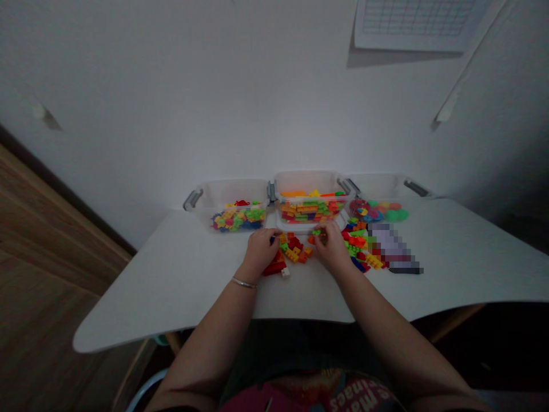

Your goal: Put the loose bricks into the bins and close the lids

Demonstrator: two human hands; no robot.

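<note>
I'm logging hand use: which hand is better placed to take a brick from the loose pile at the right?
Probably the right hand: it is close beside that pile, while the left hand is beyond the middle bricks. The right seems to have a green piece, which may need setting down first.

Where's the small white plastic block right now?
In the head view, the small white plastic block sits at the near right end of the red plastic pieces on the white tabletop, below and right of the left hand.

Open tabletop at far left, plastic bins across the back, loose bricks beside the right hand
</note>
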